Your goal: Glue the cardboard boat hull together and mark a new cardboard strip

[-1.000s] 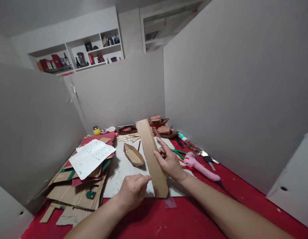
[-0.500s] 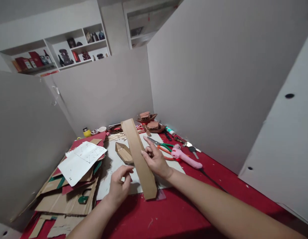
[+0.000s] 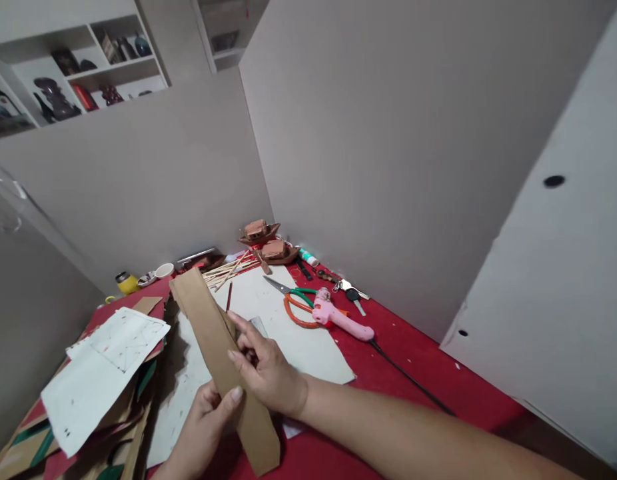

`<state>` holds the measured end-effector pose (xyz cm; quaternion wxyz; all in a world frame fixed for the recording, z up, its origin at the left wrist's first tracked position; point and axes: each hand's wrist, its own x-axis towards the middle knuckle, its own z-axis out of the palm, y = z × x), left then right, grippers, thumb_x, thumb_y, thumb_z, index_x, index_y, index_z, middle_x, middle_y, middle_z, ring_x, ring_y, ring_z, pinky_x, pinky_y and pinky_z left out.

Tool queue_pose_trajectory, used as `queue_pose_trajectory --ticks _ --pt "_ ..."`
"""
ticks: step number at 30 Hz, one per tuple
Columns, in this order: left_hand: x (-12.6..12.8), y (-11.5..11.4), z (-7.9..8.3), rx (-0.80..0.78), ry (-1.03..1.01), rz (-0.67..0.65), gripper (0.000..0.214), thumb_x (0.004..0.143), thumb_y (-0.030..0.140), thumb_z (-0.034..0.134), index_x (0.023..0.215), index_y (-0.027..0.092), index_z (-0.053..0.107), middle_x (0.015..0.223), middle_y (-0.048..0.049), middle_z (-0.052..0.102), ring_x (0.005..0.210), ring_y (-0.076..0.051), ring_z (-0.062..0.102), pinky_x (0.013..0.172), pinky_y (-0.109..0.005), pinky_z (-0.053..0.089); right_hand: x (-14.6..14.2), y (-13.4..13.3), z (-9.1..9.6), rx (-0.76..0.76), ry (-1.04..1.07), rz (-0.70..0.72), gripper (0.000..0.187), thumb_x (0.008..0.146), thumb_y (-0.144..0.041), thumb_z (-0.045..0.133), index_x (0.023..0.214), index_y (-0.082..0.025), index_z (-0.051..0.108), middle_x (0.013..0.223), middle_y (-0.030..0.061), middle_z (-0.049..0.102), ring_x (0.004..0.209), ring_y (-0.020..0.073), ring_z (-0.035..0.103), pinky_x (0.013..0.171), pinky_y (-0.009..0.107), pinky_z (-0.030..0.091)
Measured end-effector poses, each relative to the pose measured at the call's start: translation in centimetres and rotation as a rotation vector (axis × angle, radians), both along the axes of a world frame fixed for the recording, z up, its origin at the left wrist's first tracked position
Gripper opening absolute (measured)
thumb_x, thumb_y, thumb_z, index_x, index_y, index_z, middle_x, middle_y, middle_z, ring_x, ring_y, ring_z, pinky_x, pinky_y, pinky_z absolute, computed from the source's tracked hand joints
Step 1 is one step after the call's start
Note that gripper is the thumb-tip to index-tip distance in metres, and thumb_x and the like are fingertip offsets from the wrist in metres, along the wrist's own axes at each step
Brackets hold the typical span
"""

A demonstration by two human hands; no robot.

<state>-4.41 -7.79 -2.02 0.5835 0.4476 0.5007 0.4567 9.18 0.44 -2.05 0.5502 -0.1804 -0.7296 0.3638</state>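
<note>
A long brown cardboard strip (image 3: 208,333) slants from the upper left down to the front edge of the table. My left hand (image 3: 203,427) grips its lower part from underneath, thumb on top. My right hand (image 3: 266,370) holds its right edge near the middle, fingers curled against the cardboard. Both hands lift the strip above a white sheet (image 3: 298,340) lying on the red table (image 3: 398,360). The small cardboard boat hull seen earlier is hidden behind the strip.
A pink glue gun (image 3: 338,319) and green-and-orange scissors (image 3: 293,300) lie right of the sheet, keys (image 3: 351,290) beyond. Wooden sticks (image 3: 228,267), model boats (image 3: 268,243), a yellow jar (image 3: 124,283). A white drawing (image 3: 101,373) tops cardboard scraps at left. Grey panels enclose the table.
The view swung right. My left hand moved from the table onto the strip's lower part, and both hands carried the strip left and nearer to me.
</note>
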Motion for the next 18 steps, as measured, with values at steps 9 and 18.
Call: queue_pose_trajectory --ticks 9,18 --pt "0.2 0.1 1.0 0.058 -0.102 0.104 0.038 0.071 0.046 0.077 0.086 0.011 0.072 0.072 -0.0054 0.071 0.062 -0.014 0.063 0.063 -0.024 0.049 1.6 -0.1 -0.9 -0.082 -0.025 0.047 0.058 0.092 -0.021 0.05 0.146 -0.023 0.029 0.07 -0.0047 0.053 0.06 0.0105 0.05 0.06 0.023 0.046" --pt "-0.3 0.5 0.1 0.077 -0.158 0.161 0.038 0.07 0.048 0.076 0.085 0.013 0.067 0.073 -0.0035 0.071 0.059 -0.014 0.062 0.055 -0.023 0.048 4.4 1.1 1.6 -0.061 -0.2 -0.363 0.025 0.092 -0.04 0.05 0.083 -0.019 0.06 0.068 0.0001 0.058 0.055 0.0116 0.052 0.051 0.024 0.044"
